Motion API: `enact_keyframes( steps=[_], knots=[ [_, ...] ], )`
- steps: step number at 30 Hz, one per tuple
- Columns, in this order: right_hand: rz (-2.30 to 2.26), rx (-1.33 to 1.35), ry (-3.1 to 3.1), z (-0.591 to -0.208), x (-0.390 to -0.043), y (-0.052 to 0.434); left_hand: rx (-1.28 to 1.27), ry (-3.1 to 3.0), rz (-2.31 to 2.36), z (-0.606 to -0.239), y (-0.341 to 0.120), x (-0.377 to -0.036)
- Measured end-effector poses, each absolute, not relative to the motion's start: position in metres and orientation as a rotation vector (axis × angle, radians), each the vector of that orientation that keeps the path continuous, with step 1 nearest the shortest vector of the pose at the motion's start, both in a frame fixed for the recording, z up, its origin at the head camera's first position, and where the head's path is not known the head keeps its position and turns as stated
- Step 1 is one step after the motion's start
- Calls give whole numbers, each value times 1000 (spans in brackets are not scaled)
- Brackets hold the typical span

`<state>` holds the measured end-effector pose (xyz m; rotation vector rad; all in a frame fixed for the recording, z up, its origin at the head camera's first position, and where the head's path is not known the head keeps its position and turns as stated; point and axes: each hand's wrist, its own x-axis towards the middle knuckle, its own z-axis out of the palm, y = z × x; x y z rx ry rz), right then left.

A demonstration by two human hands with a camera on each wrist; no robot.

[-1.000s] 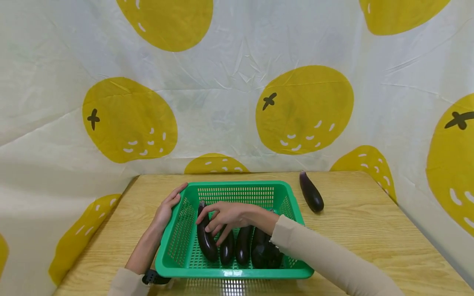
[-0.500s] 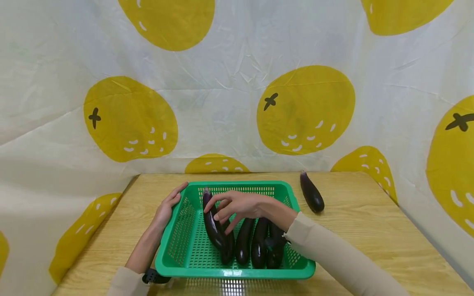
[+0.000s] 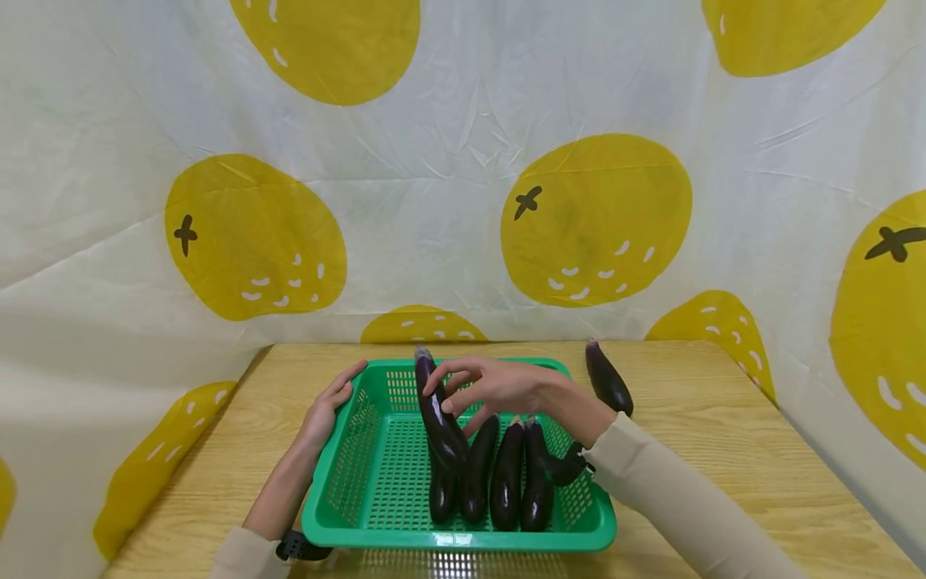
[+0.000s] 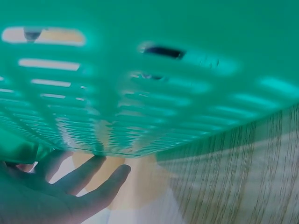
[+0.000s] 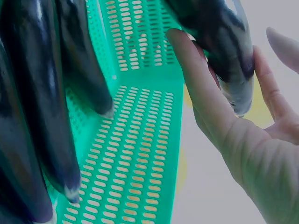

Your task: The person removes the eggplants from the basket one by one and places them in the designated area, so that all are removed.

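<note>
A green slotted basket (image 3: 579, 515) sits on the wooden table (image 3: 723, 450). My right hand (image 3: 457, 399) grips a dark purple eggplant (image 3: 440, 418) near its stem end and holds it tilted, stem up, above the basket's left half. In the right wrist view the same eggplant (image 5: 219, 46) lies between my fingers (image 5: 201, 93) and thumb. Three more eggplants (image 3: 506, 478) lie side by side on the basket floor (image 5: 140, 149). My left hand (image 3: 334, 398) rests with straight fingers (image 4: 84, 179) against the basket's left rim.
One more eggplant (image 3: 609, 379) lies on the table behind the basket's right corner. A white curtain with yellow fruit prints (image 3: 593, 217) hangs close behind and beside the table. A dark wristband (image 3: 300, 548) sits on my left wrist.
My right hand has raised the leftmost eggplant from the basket floor, up and slightly right, stem end now above the far rim. The left hand has stayed on the rim.
</note>
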<state>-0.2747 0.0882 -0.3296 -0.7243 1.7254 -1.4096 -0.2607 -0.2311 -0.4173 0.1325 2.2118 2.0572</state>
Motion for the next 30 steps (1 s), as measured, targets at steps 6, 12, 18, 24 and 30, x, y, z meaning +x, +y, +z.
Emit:
enact_keyframes(
  steps=[6,12,18,24,30],
  knots=[
    [-1450,-736,1775,-324,-278,102,118,2192,2071,-417,-230,-259],
    [-1477,-735,1819,-315,-281,123,132,2192,2070,-417,-230,-260],
    [-1521,-744,1842,-307,-285,147,148,2200,2067,-418,-232,-261],
    [-1576,-725,1912,-306,-289,172,152,2186,2073,-418,-232,-261],
    [-1605,-690,2001,-308,-296,206,133,2184,2065,-417,-231,-260]
  ],
)
